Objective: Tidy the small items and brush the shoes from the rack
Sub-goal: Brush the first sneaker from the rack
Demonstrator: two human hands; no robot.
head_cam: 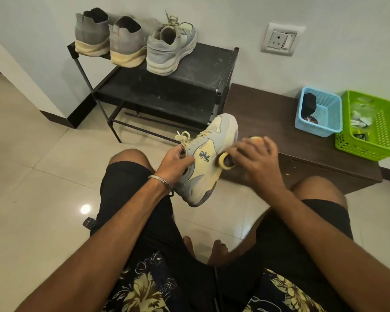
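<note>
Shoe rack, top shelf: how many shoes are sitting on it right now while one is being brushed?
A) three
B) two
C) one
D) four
A: the top shelf of the shoe rack carries two grey high-top shoes and one pale lace-up sneaker, while its matching sneaker is off the rack, held by the left hand as the right hand works a brush on it.
</note>
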